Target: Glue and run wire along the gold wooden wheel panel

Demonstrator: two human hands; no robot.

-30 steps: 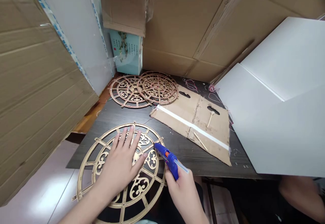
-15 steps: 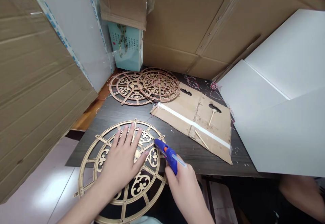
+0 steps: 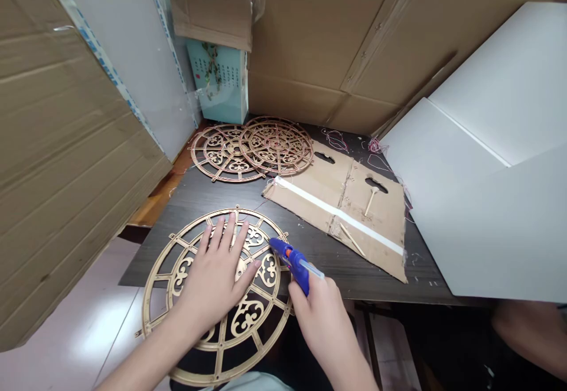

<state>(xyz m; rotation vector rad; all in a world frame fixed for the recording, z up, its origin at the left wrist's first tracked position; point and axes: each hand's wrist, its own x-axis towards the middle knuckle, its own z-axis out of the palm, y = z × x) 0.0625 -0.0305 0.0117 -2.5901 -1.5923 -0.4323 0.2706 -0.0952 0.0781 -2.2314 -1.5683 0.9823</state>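
Head view: open left hand [image 3: 212,279] presses flat, fingers spread, steadying a fretwork wheel [image 3: 246,315]; right hand [image 3: 323,326] closes tightly around a glue gun [image 3: 293,264], tip over the rim.

We're in a makeshift craft workshop, folks: a dark bench [image 3: 336,270] under the right hand [image 3: 323,320], blue glue gun [image 3: 295,268] in its grip, cardboard sheets [image 3: 66,143] leaning far left, white boards [image 3: 487,202] far right.

The glue gun [image 3: 295,268] is blue with an orange trigger [image 3: 289,253], the fretwork wheel [image 3: 247,315] gold with scrollwork.
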